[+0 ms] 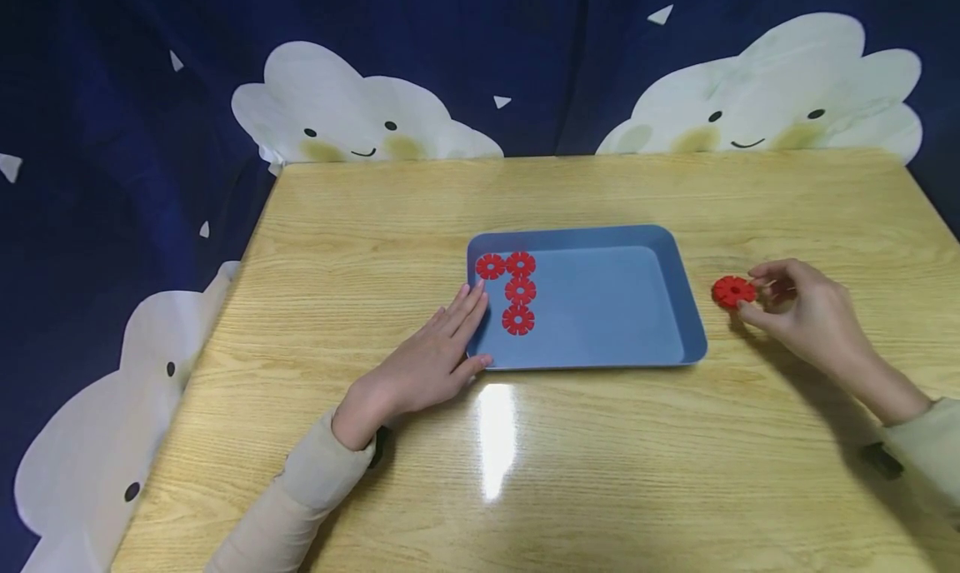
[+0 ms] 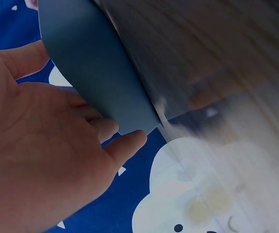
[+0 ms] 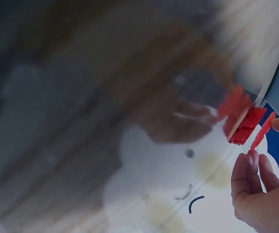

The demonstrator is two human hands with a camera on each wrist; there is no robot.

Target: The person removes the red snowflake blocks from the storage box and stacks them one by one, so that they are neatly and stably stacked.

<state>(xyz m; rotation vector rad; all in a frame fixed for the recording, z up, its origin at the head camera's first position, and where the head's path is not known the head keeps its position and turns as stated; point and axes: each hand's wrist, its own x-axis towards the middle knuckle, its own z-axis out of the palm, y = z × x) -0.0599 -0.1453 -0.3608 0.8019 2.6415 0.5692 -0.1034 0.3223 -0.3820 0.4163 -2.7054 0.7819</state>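
Observation:
A blue tray (image 1: 600, 306) lies on the table, with several red notched flower-shaped discs inside at its left. Two of them sit side by side at the top, and others run down below the right one (image 1: 520, 264). My left hand (image 1: 427, 365) rests over the tray's left rim, fingers extended and thumb near the front left corner. To the right of the tray, my right hand (image 1: 817, 315) pinches a red disc (image 3: 263, 132) between thumb and fingers. Right beside it in the right wrist view is a stack of red discs (image 3: 247, 125) on the table.
The wooden table (image 1: 600, 448) reaches back to a dark blue curtain (image 1: 555, 48) printed with smiling white clouds. A bright light reflection (image 1: 497, 440) shows on the tabletop in front of the tray.

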